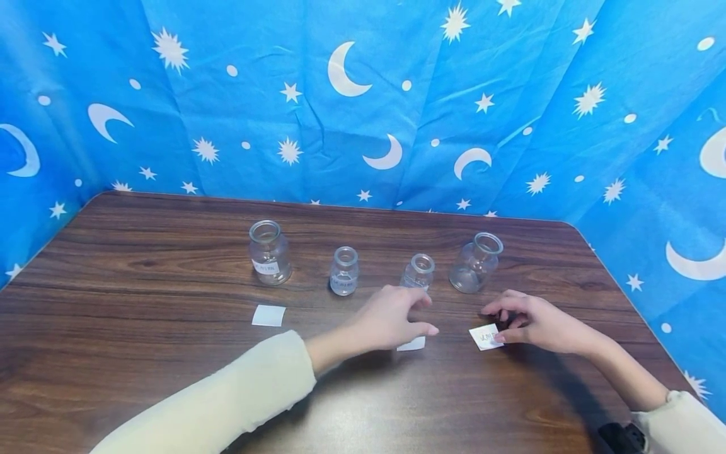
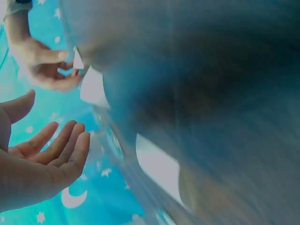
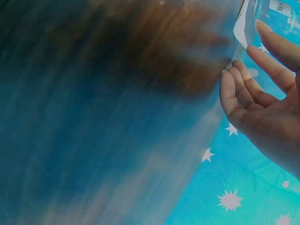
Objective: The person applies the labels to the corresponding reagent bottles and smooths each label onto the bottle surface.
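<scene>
My left hand (image 1: 391, 318) hovers over a white paper label (image 1: 412, 344), covering part of it, with thumb and fingers spread and nothing between them. In front of its fingers stands a small glass jar (image 1: 418, 270). My right hand (image 1: 530, 320) is at another white label (image 1: 484, 337) with printed characters; the thumb overlaps its right corner, and the index finger is apart from the thumb. A larger glass jar (image 1: 471, 268) stands behind it. In the right wrist view, this label (image 3: 241, 28) is close to the thumb and index fingertips.
At the left stand a larger glass jar (image 1: 268, 246) with a printed label on it and a small labelled jar (image 1: 343, 268). A blank-looking white label (image 1: 268, 315) lies before them on the brown wooden table (image 1: 142, 302). A blue star-patterned cloth (image 1: 317, 113) hangs behind.
</scene>
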The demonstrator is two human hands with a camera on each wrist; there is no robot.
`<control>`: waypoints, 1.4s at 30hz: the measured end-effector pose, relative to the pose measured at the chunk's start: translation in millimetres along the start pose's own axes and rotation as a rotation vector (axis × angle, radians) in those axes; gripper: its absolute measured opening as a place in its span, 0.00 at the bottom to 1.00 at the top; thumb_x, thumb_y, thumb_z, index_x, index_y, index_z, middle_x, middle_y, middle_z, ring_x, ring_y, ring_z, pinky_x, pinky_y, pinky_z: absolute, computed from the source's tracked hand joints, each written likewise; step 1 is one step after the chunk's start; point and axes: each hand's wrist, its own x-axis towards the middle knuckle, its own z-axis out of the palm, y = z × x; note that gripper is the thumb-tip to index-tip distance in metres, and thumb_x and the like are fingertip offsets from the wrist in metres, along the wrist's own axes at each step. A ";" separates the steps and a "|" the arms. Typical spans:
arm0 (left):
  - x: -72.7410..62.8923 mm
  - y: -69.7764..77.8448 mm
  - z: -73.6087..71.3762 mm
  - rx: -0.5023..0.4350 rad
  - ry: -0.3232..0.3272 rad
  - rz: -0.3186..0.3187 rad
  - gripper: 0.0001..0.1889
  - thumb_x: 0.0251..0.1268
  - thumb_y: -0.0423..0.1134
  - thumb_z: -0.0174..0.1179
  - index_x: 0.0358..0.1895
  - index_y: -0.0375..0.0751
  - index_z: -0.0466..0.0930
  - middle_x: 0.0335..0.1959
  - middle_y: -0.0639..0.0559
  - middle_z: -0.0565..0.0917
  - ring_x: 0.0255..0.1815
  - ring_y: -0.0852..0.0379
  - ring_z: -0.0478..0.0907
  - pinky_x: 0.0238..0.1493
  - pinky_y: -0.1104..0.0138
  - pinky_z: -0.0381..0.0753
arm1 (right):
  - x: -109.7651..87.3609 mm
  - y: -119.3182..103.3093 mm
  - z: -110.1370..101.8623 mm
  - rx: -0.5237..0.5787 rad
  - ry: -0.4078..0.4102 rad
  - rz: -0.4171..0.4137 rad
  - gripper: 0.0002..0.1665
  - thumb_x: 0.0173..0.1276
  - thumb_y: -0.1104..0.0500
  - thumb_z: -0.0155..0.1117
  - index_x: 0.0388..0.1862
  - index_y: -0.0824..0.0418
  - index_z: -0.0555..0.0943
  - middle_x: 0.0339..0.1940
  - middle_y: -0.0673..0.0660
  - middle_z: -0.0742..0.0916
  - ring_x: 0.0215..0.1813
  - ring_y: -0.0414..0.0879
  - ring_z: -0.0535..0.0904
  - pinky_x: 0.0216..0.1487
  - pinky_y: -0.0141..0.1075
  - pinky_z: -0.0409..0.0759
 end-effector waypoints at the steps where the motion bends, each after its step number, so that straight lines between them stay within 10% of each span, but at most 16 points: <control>1: 1.7 2.4 3.0 0.014 -0.014 0.015 0.22 0.55 0.50 0.63 0.51 0.43 0.76 0.47 0.53 0.81 0.51 0.58 0.76 0.50 0.68 0.71 | -0.3 1.4 0.6 0.004 -0.002 -0.009 0.22 0.56 0.58 0.69 0.48 0.66 0.77 0.36 0.54 0.75 0.36 0.41 0.70 0.33 0.32 0.76; 10: 26.5 18.6 34.0 0.141 -0.112 0.129 0.28 0.54 0.56 0.61 0.56 0.45 0.72 0.50 0.55 0.78 0.53 0.62 0.71 0.53 0.73 0.66 | -1.3 9.1 6.3 0.022 0.015 -0.062 0.20 0.53 0.60 0.70 0.45 0.62 0.78 0.38 0.55 0.74 0.36 0.42 0.68 0.32 0.32 0.75; 21: 45.3 28.2 49.5 0.278 -0.091 0.041 0.24 0.52 0.57 0.63 0.52 0.53 0.76 0.43 0.58 0.76 0.45 0.61 0.71 0.41 0.68 0.69 | -1.9 11.1 12.5 -0.031 0.094 -0.133 0.18 0.50 0.63 0.72 0.41 0.60 0.78 0.34 0.51 0.74 0.34 0.41 0.68 0.31 0.32 0.75; 42: 50.3 33.9 58.9 0.389 -0.158 0.066 0.21 0.54 0.58 0.60 0.52 0.59 0.74 0.40 0.62 0.70 0.44 0.64 0.64 0.37 0.68 0.60 | -1.8 9.7 19.3 -0.106 0.175 -0.163 0.17 0.46 0.66 0.73 0.34 0.56 0.77 0.29 0.48 0.72 0.31 0.40 0.66 0.27 0.31 0.70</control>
